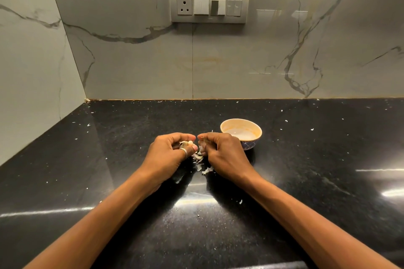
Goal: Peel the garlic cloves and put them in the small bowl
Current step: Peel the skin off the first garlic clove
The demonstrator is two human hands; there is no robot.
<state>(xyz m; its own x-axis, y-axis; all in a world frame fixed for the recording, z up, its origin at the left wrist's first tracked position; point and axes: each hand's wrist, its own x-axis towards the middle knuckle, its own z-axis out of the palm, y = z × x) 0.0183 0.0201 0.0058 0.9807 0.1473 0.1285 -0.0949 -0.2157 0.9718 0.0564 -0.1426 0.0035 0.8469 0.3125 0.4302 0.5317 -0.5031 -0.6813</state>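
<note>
Here our left grip (172,153) is curled tight around a garlic clove (186,143), which peeks out pale between the thumb and the fingers. Our right grip (220,153) is curled too, its fingertips almost touching those of the left grip, but we cannot tell if it pinches anything. Bits of skin (202,167) lie on the black bench (109,159) just under and between both grips, and the small bowl (251,144) sits just behind the right grip, partly hidden by it.

No text or number can be read.
</note>
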